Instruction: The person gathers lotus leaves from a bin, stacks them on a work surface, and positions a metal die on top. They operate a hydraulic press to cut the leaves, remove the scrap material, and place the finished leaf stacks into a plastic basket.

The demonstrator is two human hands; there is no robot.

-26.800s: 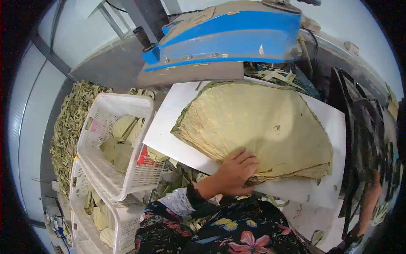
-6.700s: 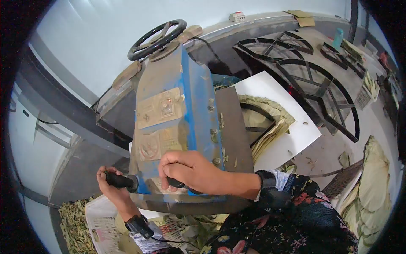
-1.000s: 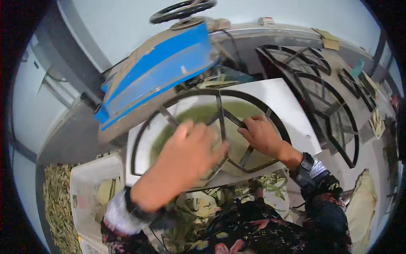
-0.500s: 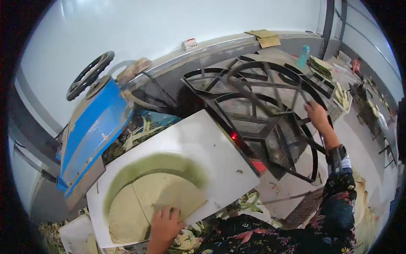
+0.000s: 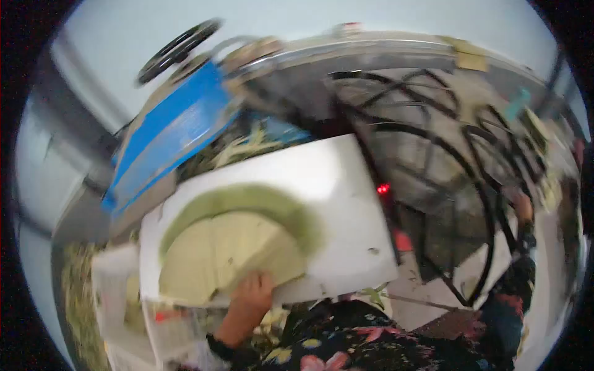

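Observation:
A pale yellow-green stack of thin sheets [image 5: 204, 247], cut in a half-round fan shape, lies on a white board [image 5: 343, 185] with a green stain around its curved edge. Bunched fingers of my left hand [image 5: 255, 292] press on the stack's near edge, and its right section looks slightly raised there. Far to the right, my right hand [image 5: 521, 205] is closed around a bar of a black curved metal frame [image 5: 489, 204]; blur hides the finger detail. A second black frame part [image 5: 402, 93] stands behind the board's right side.
A blue machine guard [image 5: 176, 120] and black handwheel [image 5: 179, 51] stand at upper left, with leaf scraps [image 5: 247, 148] beside them. White crates [image 5: 114, 272] sit at lower left. Red lights [image 5: 383, 188] glow at the board's right edge. A teal bottle [image 5: 518, 102] stands far right.
The view has turned, and the picture is blurred. My right hand has swung part of the black frame outward to the right. My left hand's fingers have drawn together at the stack's edge.

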